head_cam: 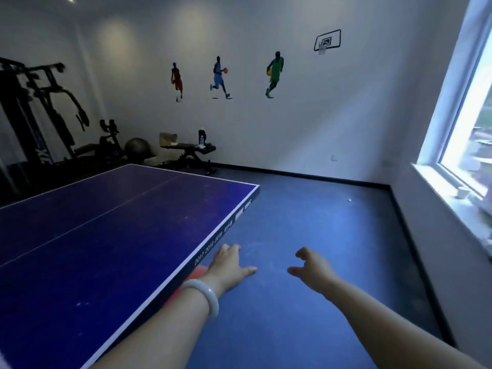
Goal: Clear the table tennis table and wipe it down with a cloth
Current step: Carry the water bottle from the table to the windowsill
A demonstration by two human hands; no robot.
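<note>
we're holding both hands out past the table [111, 235] edge, left hand [229, 265] and right hand [311, 267] loose, gripping nothing.

The table tennis table [106, 235] runs out of the picture at the left and bottom edges. Under its near side edge, an orange-red thing [198, 271] is mostly hidden by the left hand [229, 267] and wrist; what it is cannot be told. Beyond the table's far corner, a small white speck [349, 200] on the floor is too small to name. The gym equipment [40, 113] behind the table is dark and blurred.
</note>
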